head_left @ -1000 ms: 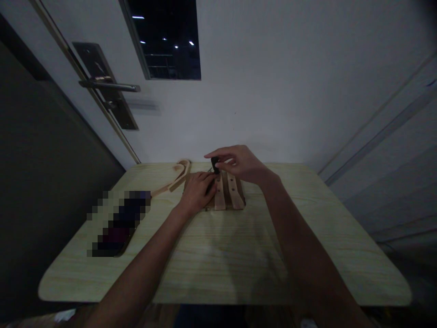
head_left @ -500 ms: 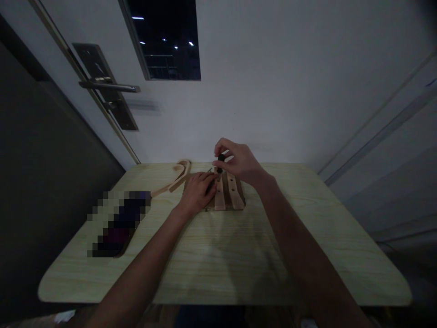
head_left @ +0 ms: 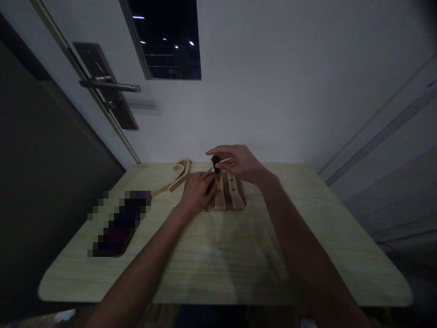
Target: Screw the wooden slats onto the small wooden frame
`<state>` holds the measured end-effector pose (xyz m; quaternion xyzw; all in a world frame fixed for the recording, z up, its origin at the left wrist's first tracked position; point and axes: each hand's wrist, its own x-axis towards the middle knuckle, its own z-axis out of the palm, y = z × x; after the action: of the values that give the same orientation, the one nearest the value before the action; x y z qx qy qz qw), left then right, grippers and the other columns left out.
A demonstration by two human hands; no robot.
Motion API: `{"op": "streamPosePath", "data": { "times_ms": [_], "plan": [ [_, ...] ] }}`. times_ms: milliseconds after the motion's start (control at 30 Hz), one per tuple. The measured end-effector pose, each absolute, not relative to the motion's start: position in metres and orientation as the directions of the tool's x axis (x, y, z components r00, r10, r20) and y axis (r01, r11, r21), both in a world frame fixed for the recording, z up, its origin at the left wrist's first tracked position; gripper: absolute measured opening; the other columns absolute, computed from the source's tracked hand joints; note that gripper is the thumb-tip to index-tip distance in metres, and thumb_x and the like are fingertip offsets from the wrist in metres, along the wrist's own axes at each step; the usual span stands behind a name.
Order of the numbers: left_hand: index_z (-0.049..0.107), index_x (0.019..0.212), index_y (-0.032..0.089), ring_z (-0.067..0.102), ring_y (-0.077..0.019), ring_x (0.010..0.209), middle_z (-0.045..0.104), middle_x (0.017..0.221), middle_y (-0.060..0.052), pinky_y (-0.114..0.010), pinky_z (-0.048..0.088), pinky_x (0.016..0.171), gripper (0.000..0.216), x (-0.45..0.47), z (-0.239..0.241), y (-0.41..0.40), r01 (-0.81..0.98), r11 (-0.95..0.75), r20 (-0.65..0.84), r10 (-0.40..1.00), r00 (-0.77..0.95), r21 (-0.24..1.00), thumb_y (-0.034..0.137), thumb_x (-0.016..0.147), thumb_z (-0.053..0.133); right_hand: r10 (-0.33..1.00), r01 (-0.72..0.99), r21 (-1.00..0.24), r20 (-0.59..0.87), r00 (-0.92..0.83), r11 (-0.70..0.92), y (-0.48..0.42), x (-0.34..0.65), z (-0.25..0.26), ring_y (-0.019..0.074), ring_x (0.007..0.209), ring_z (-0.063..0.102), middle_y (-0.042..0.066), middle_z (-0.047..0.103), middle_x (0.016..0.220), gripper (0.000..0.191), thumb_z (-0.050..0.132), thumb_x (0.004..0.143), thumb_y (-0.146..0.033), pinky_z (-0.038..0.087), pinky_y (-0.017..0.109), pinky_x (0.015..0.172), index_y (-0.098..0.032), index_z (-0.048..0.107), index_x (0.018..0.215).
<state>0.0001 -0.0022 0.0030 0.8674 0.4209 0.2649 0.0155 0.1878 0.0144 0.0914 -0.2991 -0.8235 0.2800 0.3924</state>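
A small wooden slatted piece (head_left: 229, 196) with holes in its slats lies at the far middle of the table (head_left: 221, 255). My left hand (head_left: 197, 191) presses flat on its left part. My right hand (head_left: 239, 163) hovers over its far end, fingertips pinched on the black handle of a small screwdriver (head_left: 215, 163) that stands upright on a slat. The tool's tip is hidden by my fingers.
A curved wooden part (head_left: 175, 179) lies left of the slatted piece. A blurred dark object (head_left: 118, 223) rests on the table's left side. A door with a lever handle (head_left: 109, 85) and a white wall stand behind the table.
My right hand has turned on the screwdriver handle: the fingers rose and curled half a second ago, then swung back left and flattened. My left hand and the wooden piece stayed put.
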Motion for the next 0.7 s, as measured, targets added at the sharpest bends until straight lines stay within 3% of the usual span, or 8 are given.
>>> {"op": "streamPosePath", "data": {
  "times_ms": [67,200,333,433,700],
  "plan": [
    [0.064,0.119,0.013,0.059,-0.0299,0.112,0.068,0.119,-0.014,-0.049,0.048,0.099,0.033,0.0001,0.0025,-0.0019,0.725,-0.645,0.45,0.737,0.505,0.242,0.029,0.096,0.047,0.723,0.283,-0.705,0.462,-0.513,0.651,0.0133,0.1869,0.0931,0.0162,0.088,0.066,0.005,0.072,0.097,0.033,0.07,0.079,-0.022,0.054,0.029,0.078,-0.018,0.072,0.111],
    [0.064,0.12,0.014,0.059,-0.0305,0.113,0.068,0.12,-0.014,-0.05,0.048,0.098,0.033,0.0003,0.0024,-0.0022,0.732,-0.639,0.459,0.737,0.496,0.236,0.029,0.096,0.047,0.696,0.352,-0.608,0.541,-0.473,0.712,0.0137,0.184,0.0923,0.0128,0.074,0.06,0.001,0.066,0.086,0.043,0.076,0.076,-0.026,0.052,0.027,0.074,-0.021,0.07,0.118],
    [0.064,0.121,0.014,0.059,-0.0303,0.113,0.068,0.119,-0.014,-0.051,0.048,0.098,0.034,0.0002,0.0037,-0.0027,0.727,-0.639,0.444,0.744,0.5,0.251,0.03,0.096,0.046,0.662,0.409,-0.52,0.592,-0.461,0.75,0.0157,0.181,0.0887,0.0128,0.072,0.056,0.002,0.061,0.082,0.019,0.072,0.078,-0.028,0.051,0.028,0.072,-0.02,0.073,0.096],
    [0.063,0.123,0.017,0.059,-0.0291,0.114,0.067,0.123,-0.013,-0.05,0.048,0.1,0.034,0.0,0.0037,-0.0023,0.716,-0.645,0.454,0.739,0.498,0.266,0.029,0.096,0.047,0.666,0.388,-0.542,0.6,-0.442,0.746,0.0156,0.1807,0.088,0.0154,0.081,0.06,0.005,0.064,0.093,0.011,0.067,0.08,-0.024,0.052,0.029,0.074,-0.02,0.071,0.09],
    [0.064,0.122,0.015,0.059,-0.0297,0.114,0.067,0.121,-0.014,-0.05,0.047,0.1,0.035,-0.0007,0.0016,-0.0007,0.721,-0.648,0.454,0.734,0.506,0.245,0.031,0.097,0.046,0.611,0.241,-0.635,0.463,-0.642,0.734,0.0178,0.1826,0.0853,0.0186,0.112,0.062,0.01,0.069,0.12,0.04,0.047,0.08,-0.01,0.049,0.035,0.097,-0.017,0.066,0.115]
  ]
}}
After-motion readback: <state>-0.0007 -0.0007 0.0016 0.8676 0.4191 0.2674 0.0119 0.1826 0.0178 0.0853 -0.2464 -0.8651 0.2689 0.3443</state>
